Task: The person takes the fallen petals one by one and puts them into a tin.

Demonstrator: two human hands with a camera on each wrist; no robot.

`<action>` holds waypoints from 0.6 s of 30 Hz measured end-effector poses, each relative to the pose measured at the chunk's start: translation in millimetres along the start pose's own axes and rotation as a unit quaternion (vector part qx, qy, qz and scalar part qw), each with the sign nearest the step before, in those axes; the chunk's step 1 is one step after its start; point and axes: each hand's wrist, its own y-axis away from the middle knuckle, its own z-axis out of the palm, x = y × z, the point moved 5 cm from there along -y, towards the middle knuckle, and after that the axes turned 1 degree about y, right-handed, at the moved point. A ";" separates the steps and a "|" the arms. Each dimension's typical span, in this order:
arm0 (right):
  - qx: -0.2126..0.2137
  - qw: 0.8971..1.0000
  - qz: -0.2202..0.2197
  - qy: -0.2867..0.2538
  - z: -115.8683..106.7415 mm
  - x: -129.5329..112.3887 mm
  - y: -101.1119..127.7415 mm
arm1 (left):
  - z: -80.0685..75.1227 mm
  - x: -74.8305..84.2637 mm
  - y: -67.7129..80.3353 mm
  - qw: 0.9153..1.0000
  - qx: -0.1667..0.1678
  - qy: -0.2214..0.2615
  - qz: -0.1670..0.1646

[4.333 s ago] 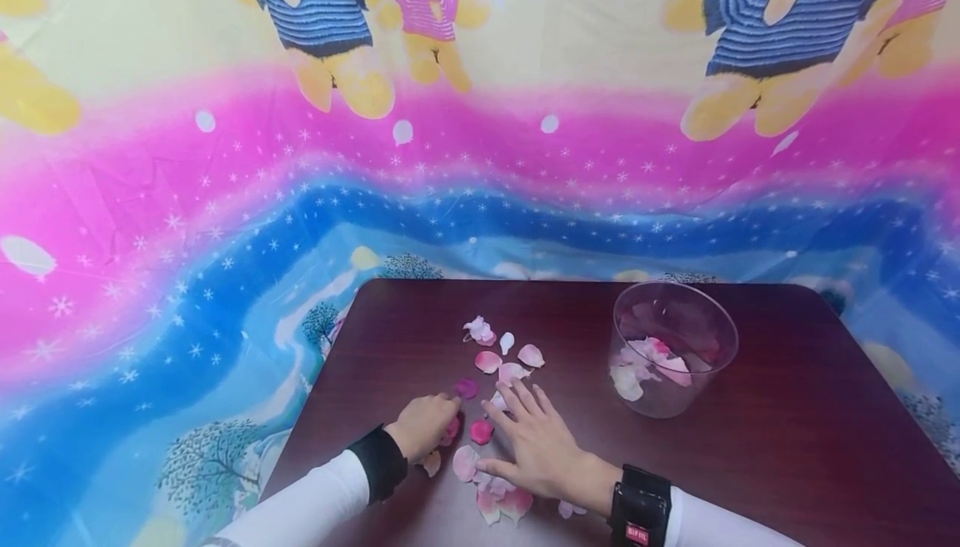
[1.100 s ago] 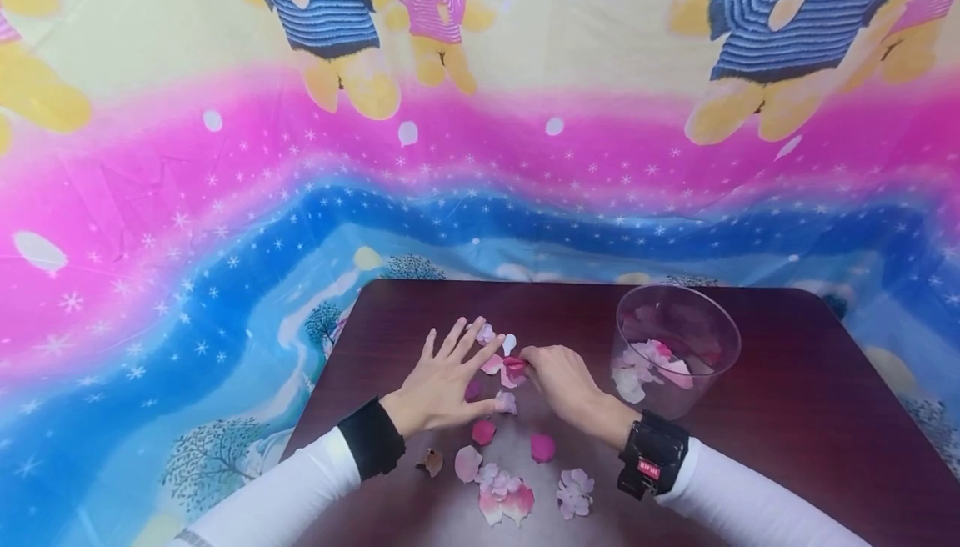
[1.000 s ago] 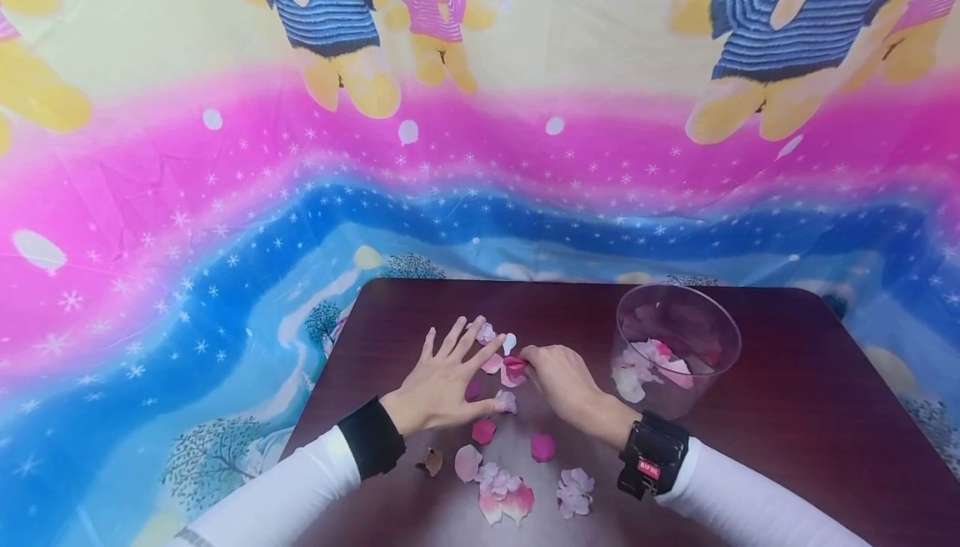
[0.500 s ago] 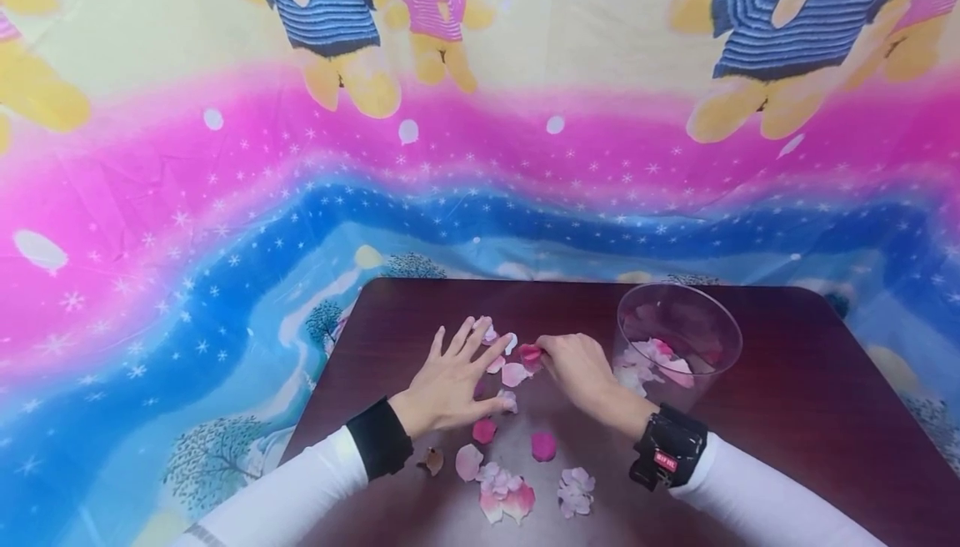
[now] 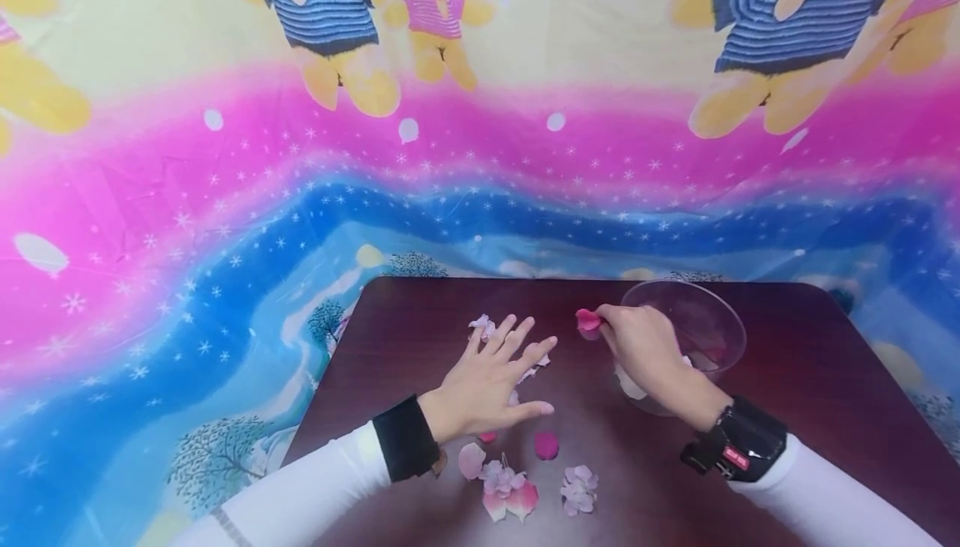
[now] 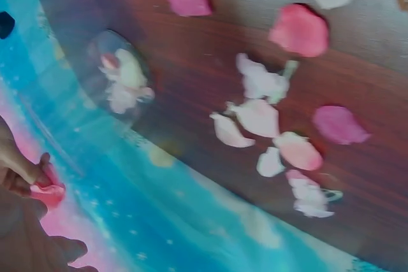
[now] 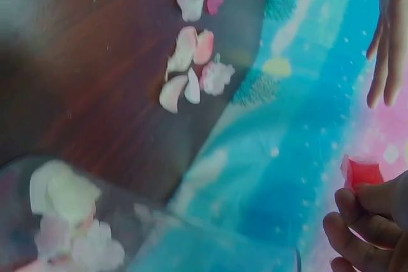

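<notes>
My right hand [image 5: 648,351] pinches a deep pink flower petal [image 5: 587,322] between thumb and fingertips, and in the head view it overlaps the near left side of a clear round container [image 5: 705,313]. In the right wrist view the held petal [image 7: 364,173] looks red, and pale petals [image 7: 64,189] lie inside the container. My left hand [image 5: 483,384] is held palm down with fingers spread, over the loose petals and hiding some. The left wrist view shows those pale and pink petals [image 6: 258,117] lying apart on the wood.
Nearer the person lie a magenta petal [image 5: 546,446], a lilac blossom [image 5: 579,490] and pink-and-white petals [image 5: 510,501]. Another pale blossom [image 5: 482,327] sits near the far edge of the dark table [image 5: 810,414]. A printed cloth [image 5: 480,147] hangs behind the table.
The right hand has carried the deep pink petal up and right, from the scattered petals to the container. The left hand, bent at the petals earlier, is now spread and has shifted right.
</notes>
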 end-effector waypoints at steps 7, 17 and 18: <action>0.023 1.000 0.013 0.017 -23.3 25.6 3.9 | -3.7 15.6 -2.5 1.000 0.003 -0.005 0.018; -0.014 0.997 0.061 0.038 -31.0 63.8 1.1 | -1.4 15.0 -1.5 1.000 -0.002 -0.007 0.008; -0.026 0.997 0.067 0.039 -29.0 68.1 1.4 | -1.0 14.6 -1.6 1.000 -0.002 -0.007 0.008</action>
